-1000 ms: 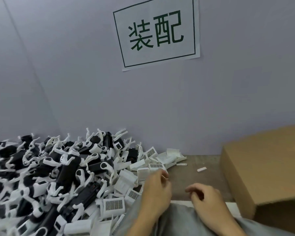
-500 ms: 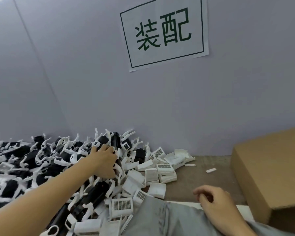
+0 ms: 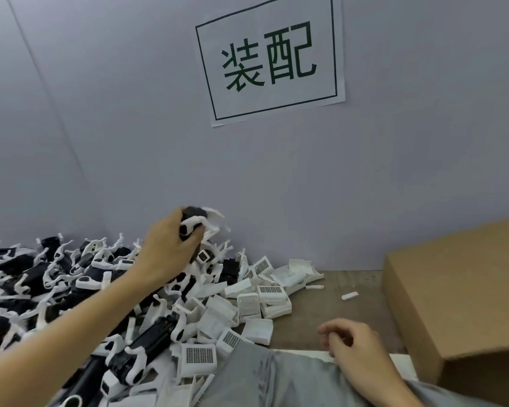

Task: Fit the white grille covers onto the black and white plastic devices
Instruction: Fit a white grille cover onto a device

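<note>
Black-and-white plastic device (image 3: 199, 227) — pronged, glossy — in curled left-hand fingers (image 3: 188, 230); right hand's (image 3: 356, 348) loosely curled, empty.

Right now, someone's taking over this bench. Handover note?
Left hand: grips one device, lifted above the pile.
Right hand: near the lap, fingers loosely curled, holding nothing.
Grille covers: loose on the table right of the pile; one cover close by the lap.
Box: far right.
Done: device picked.
Left: pick a cover, fit it on; the pile remains.
</note>
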